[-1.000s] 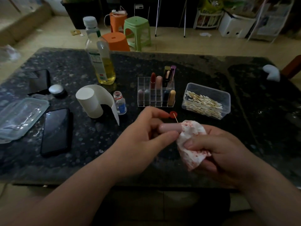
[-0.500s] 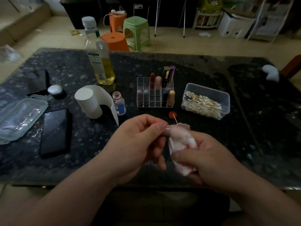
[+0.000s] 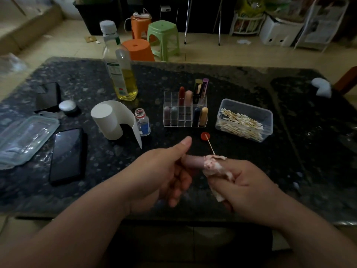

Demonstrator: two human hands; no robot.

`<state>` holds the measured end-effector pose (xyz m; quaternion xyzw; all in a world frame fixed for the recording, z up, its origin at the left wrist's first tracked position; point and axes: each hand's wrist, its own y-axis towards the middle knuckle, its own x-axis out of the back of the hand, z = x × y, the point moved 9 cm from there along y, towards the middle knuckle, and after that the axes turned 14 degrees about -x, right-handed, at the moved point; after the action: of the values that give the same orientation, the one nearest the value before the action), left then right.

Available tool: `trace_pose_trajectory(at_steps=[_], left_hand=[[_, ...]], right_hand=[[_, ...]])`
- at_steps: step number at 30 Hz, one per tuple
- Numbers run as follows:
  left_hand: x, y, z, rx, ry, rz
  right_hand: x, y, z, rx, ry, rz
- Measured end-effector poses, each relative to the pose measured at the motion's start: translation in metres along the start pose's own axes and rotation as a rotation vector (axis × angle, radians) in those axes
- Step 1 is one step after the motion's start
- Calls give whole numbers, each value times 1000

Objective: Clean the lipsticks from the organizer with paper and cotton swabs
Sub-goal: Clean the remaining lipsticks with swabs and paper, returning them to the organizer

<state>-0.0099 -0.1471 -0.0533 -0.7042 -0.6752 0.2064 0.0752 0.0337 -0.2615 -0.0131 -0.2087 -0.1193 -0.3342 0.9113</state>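
Though dimly lit, shows a dark speckled stone table (image 3: 77,74) on a pale tiled floor (image 3: 212,53), with an orange stool (image 3: 138,49) and a green stool (image 3: 163,37) just beyond the far edge and shelving along the back wall. Carries, from left to right, a clear plastic lid (image 3: 25,138), a black phone (image 3: 66,155), a paper roll (image 3: 110,120) on its side, a small open vial (image 3: 144,122), a tall oil bottle (image 3: 120,70) farther back, a clear organizer (image 3: 184,113) with lipsticks upright in its cells, a red cap (image 3: 204,136) and a tub (image 3: 268,125) of cotton swabs.

Near the front edge, above the table: left hand (image 3: 160,171) curled around one end of a pink lipstick (image 3: 193,161), thumb raised and free, tube lying level and pointing right. Right hand (image 3: 247,186) closed on a red-stained paper wad (image 3: 214,167), wrapped over the tube's other end. From the wad's top, a thin swab stick (image 3: 210,145) jutting toward the red cap; cannot tell which fingers hold it. Hands just beside each other, well in front of the organizer.
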Motion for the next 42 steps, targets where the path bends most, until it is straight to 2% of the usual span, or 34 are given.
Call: trace_pose_trajectory(at_steps=[2,4,6,8,9,11,12,13,14,17,19,22,25,29,33,35,39,42], left_hand=[[-2,-3,6,78,5,38],[-3,-2,4,48,-75,16],[-2,2,-5,-86,-140,-45],[-1,2,-16,-264,-92,-74],[0,1,-22,-353,-12,-76],[1,-6,-37,-546,281,-70],[1,-10,-44,-636,438,-55],[1,-13,-48,-699,567,-38],[2,-13,-49,-725,651,-32],[19,-4,-44,-671,671,-120],[37,1,-43,-603,407,-236],[42,9,-38,-531,-172,-223],[17,11,-35,-515,-346,-14],[-4,11,-26,-435,-356,101],[3,6,-29,-447,-343,85],[9,3,-31,-457,-304,64],[15,2,-28,-477,-214,41],[13,0,-28,-501,-102,59]], right_hand=[[-2,0,0,76,-247,-61],[-1,2,4,133,-395,-144],[-1,0,6,150,-252,-178],[0,3,-6,-20,112,-111],[-4,5,-20,-158,363,-12],[-32,1,-26,-365,919,388],[-44,-4,-17,-389,1126,613],[-48,-7,-10,-375,1237,760],[-47,-6,-10,-358,1287,793],[-30,8,-28,-431,1296,537],[-19,11,-36,-435,1327,429],[-20,10,-30,-397,1406,593],[-29,9,-25,-380,1339,715],[-32,11,-26,-356,1239,690],[-2,18,-44,-382,817,274],[9,19,-39,-312,692,195],[14,23,-36,-271,659,121],[10,22,-27,-238,747,90]])
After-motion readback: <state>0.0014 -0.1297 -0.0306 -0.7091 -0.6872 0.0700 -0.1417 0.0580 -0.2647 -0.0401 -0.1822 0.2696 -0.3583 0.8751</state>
